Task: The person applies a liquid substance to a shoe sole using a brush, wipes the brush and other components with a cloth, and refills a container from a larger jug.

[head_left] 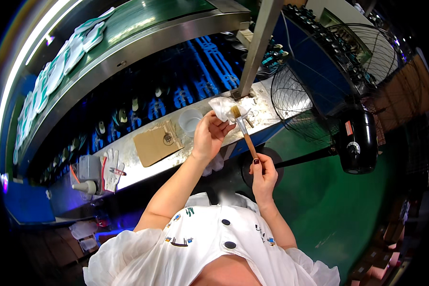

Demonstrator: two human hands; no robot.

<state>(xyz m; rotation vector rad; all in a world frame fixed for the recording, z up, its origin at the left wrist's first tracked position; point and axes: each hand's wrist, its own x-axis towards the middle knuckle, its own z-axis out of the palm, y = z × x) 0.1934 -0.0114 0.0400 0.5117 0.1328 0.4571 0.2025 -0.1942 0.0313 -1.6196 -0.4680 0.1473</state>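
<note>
My right hand (264, 175) is closed round the wooden handle of a flat paintbrush (248, 141). The brush points up and away, its metal ferrule and tan bristles against a crumpled white tissue (219, 106). With curled fingers, my left hand (209, 137) grips the near edge of that tissue; part of the grip is hidden. Just left of the left hand stands a clear plastic cup (190, 121) on the metal ledge (140, 175). A piece of brown cardboard (152, 147) lies further left on the same ledge.
White gloves (112, 168), small red-handled pliers (117, 171), a grey container (89, 168) and a nozzle bottle (85, 187) sit at the ledge's left end. A metal post (258, 52) rises beyond the tissue. At right stands a black fan (356, 143). More gloves (57, 71) line the upper left.
</note>
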